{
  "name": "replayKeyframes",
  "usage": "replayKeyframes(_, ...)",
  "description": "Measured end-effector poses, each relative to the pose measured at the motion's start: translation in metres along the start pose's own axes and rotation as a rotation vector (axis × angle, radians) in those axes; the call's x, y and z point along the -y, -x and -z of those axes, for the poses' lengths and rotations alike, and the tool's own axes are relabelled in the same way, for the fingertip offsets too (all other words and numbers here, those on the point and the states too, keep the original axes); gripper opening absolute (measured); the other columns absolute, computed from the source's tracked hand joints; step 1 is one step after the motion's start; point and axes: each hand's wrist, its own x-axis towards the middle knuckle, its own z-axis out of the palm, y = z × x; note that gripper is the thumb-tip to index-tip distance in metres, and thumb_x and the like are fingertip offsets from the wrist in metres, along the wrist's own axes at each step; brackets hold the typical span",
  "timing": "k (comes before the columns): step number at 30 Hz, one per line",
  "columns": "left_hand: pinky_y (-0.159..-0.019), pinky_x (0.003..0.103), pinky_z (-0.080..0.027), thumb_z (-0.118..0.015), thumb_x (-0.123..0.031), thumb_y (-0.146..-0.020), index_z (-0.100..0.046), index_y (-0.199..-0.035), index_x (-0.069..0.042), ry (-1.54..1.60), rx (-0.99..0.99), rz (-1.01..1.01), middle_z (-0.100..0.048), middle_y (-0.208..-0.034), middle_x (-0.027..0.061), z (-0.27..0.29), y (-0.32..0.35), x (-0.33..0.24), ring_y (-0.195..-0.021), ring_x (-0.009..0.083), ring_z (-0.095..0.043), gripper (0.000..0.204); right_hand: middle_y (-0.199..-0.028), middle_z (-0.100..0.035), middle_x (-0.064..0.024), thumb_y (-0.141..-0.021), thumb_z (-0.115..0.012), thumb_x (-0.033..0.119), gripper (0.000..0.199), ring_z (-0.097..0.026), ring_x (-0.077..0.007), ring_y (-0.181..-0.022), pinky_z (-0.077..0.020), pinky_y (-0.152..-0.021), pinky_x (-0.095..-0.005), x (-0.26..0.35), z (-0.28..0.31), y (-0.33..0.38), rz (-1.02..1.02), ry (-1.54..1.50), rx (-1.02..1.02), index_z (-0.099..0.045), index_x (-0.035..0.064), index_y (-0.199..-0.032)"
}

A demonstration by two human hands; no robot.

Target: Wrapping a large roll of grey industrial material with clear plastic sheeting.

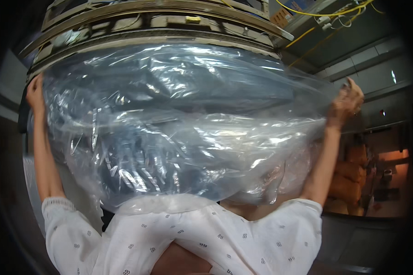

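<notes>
Spreading step, by the look: clear plastic film (170, 105) fills centre, 12 to 6 o'clock. Left hand (35, 91) pinches its edge at 10, right hand (346, 103) grips it at 2. Next move calls for even tension.

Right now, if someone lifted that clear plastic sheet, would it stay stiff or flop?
The clear plastic sheet would probably flop: it is wrinkled even spread between left hand and right hand. It looks thin and see-through, so likely light for its size. Its glossy shine suggests it may slip easily.
</notes>
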Motion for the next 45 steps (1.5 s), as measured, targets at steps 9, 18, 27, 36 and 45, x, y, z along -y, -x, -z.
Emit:
replayKeyframes(9, -0.087, 0.030, -0.040, -0.048, -0.042, -0.088, -0.060, -0.111, -0.007, -0.472, 0.068, -0.028, -0.059, -0.110, 0.0111, 0.136, -0.039, 0.148, -0.102, 0.0248, -0.055, 0.043, -0.116, -0.052, -0.0072, -0.080, -0.060, 0.024, 0.034, -0.048, -0.0260, -0.106, -0.0404, -0.085, -0.0343, 0.107, -0.085, 0.120, 0.099, -0.620, 0.623, -0.055, 0.0064, -0.109)
replayKeyframes(18, -0.086, 0.033, -0.039, -0.047, -0.048, -0.087, -0.059, -0.110, -0.009, -0.554, 0.077, -0.043, -0.058, -0.107, 0.0111, 0.120, -0.037, 0.146, -0.099, 0.0274, -0.054, 0.047, -0.069, -0.054, -0.0042, -0.077, -0.066, 0.023, 0.023, -0.050, -0.0156, -0.069, -0.0399, -0.064, -0.0286, 0.109, -0.128, 0.080, -0.271, -0.696, 0.540, -0.058, 0.0016, -0.078)
replayKeyframes(27, -0.092, 0.025, -0.036, -0.051, -0.028, -0.090, -0.057, -0.115, -0.001, -0.164, -0.012, 0.079, -0.058, -0.116, 0.0053, 0.169, -0.030, 0.149, -0.104, 0.0141, -0.052, 0.037, -0.074, -0.063, -0.0076, -0.073, -0.062, 0.037, 0.031, -0.060, -0.0247, -0.075, -0.0455, -0.068, -0.0340, 0.130, -0.182, 0.075, -0.411, -0.678, 0.863, -0.062, 0.0073, -0.084)
replayKeyframes(36, -0.089, 0.024, -0.035, -0.052, -0.028, -0.091, -0.054, -0.118, -0.004, 0.060, 0.485, 0.472, -0.054, -0.113, 0.0007, 0.348, 0.001, 0.176, -0.103, 0.0109, -0.048, 0.036, -0.072, -0.054, -0.0046, -0.067, -0.070, 0.025, 0.025, -0.055, -0.0192, -0.070, -0.0438, -0.067, -0.0306, 0.113, -0.227, 0.066, -0.206, -0.987, 0.969, -0.061, 0.0065, -0.080)
replayKeyframes(45, -0.102, 0.030, -0.028, -0.043, -0.027, -0.094, -0.038, -0.133, -0.007, 0.245, 0.118, 0.122, -0.041, -0.133, 0.0074, 0.265, -0.023, 0.121, -0.125, 0.0179, -0.035, 0.044, -0.089, -0.060, -0.0049, -0.084, -0.057, 0.023, 0.021, -0.055, -0.0144, -0.083, -0.0437, -0.073, -0.0294, 0.111, -0.196, 0.003, -0.609, -1.479, 0.410, -0.058, 0.0026, -0.090)
